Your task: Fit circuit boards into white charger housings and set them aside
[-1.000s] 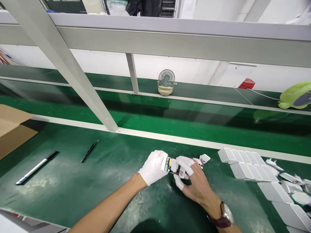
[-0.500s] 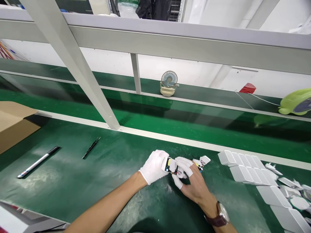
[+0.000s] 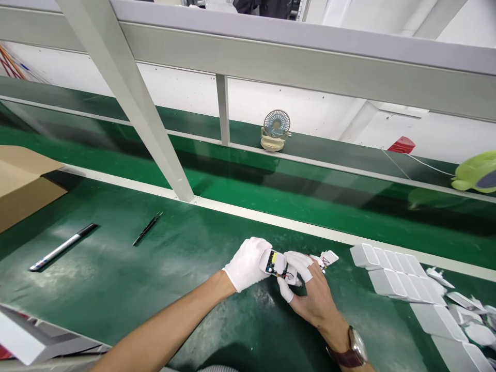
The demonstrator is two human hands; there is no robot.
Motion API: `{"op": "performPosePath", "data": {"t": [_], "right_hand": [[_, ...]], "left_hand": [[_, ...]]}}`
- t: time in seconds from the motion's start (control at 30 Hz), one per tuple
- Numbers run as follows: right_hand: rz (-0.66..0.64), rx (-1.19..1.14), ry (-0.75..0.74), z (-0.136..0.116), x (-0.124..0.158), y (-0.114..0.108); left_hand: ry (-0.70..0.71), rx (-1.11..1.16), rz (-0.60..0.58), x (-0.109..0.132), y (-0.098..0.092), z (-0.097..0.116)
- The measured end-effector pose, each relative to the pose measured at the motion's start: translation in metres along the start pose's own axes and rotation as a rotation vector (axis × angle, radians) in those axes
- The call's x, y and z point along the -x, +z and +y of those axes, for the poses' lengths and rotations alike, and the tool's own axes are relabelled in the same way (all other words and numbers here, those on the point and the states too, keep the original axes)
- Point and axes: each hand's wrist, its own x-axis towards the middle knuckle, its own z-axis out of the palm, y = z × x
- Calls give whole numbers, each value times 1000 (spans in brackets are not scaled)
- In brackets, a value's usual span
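Two hands meet low at the middle of the dark green bench mat (image 3: 163,268). The left hand (image 3: 248,263), in a full white cloth glove, curls its fingers around one small white plastic charger shell with a circuit board showing in its open side (image 3: 273,262), held just above the mat. The right hand (image 3: 310,292), bare but for white finger cots on the fingertips, pinches the other end of that same shell, fingers drawn narrow on it. One brown-strapped wristwatch (image 3: 354,349) sits on the right wrist. Just beyond the right fingertips lies one small white plug cap with short wires (image 3: 328,257) on the mat.

To the right, white rectangular charger housings (image 3: 395,271) lie side by side in three slanting rows; about five show in each of the upper two, the lowest runs out of view. A loose heap of white plug pieces (image 3: 465,305) lies beside them, too jumbled to count.

To the left lie one black-and-silver marker pen (image 3: 62,247), one pair of black tweezers (image 3: 147,228) and one brown cardboard box (image 3: 23,181). Beyond the conveyor stand one small cream desk fan (image 3: 276,129) and one lime-green fan (image 3: 476,173).
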Motion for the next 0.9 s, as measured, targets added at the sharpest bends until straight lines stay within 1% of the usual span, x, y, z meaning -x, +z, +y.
{"op": "performPosePath", "data": {"t": [0.13, 0.4, 0.6, 0.7, 0.9], "right_hand": [[-11, -2, -4, 0, 0, 0], [-12, 1, -51, 0, 2, 1], [30, 22, -69, -1, -1, 1], [29, 22, -76, -2, -1, 0], [14, 20, -69, -1, 0, 0]], "left_hand": [[-5, 26, 2, 0, 1, 0], [9, 28, 76, 2, 6, -3], [32, 31, 124, 2, 8, -5], [41, 27, 122, 2, 8, -6], [30, -4, 79, -2, 11, -6]]}}
